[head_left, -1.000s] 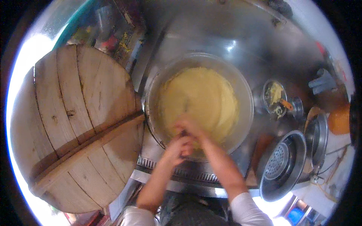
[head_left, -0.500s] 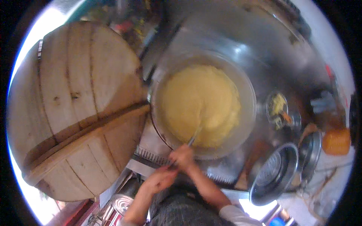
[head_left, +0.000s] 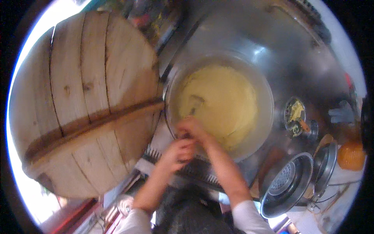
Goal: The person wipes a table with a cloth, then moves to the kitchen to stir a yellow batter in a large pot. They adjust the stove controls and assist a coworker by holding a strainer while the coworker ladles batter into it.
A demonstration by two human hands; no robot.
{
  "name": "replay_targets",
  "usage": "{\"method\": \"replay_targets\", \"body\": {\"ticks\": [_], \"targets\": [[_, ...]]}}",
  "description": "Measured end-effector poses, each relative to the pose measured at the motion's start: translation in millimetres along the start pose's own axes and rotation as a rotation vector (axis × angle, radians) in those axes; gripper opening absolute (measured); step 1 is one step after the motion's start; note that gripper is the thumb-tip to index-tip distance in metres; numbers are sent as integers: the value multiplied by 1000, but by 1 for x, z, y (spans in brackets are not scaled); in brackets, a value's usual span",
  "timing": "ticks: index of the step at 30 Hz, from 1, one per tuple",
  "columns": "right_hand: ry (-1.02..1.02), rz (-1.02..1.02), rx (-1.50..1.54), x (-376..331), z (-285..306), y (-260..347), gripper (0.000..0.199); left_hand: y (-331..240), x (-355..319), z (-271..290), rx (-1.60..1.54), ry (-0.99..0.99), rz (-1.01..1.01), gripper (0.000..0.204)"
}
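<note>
A wide round metal pot holds a thick, smooth yellow mass. Over the pot's near left side, my right hand is wrapped round the handle of a long-handled spatula. My left hand grips the same handle lower down, closer to my body. The spatula's greyish flat end shows at the left part of the yellow mass; most of the handle is hidden by my fingers.
A big round wooden lid with a crossbar stands close at the pot's left. To the right are a small bowl of yellow pieces, a metal basin with a perforated bottom, an orange container and the steel worktop.
Both hands have moved forward, toward the pot. The spatula's end, earlier sunk in the middle of the yellow mass, now shows at its left. The whole view has shifted slightly.
</note>
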State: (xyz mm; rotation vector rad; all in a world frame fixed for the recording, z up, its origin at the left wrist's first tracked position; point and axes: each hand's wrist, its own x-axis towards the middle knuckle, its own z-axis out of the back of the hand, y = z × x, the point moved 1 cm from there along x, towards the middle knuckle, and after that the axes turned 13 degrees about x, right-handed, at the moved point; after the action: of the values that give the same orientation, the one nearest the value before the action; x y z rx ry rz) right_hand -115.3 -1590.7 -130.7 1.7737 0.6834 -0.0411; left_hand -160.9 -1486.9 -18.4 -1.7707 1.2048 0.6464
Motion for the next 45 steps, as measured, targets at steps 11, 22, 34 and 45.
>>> {"method": "replay_targets", "body": {"ticks": [11, 22, 34, 45], "targets": [[-161, 76, -93, 5, 5, -6, 9, 2, 63, 11, -122, 240, -34, 9], [-197, -129, 88, 12, 22, -17, 11, 14, 50, 31, 90, 102, 74, 17], [-328, -217, 198, -21, -8, -3, 9, 31, 74, 12, 173, 325, -9, 15], [-377, -4, 111, -32, -10, -62, 6, 50, 65, 42, 120, 295, 27, 13]]}}
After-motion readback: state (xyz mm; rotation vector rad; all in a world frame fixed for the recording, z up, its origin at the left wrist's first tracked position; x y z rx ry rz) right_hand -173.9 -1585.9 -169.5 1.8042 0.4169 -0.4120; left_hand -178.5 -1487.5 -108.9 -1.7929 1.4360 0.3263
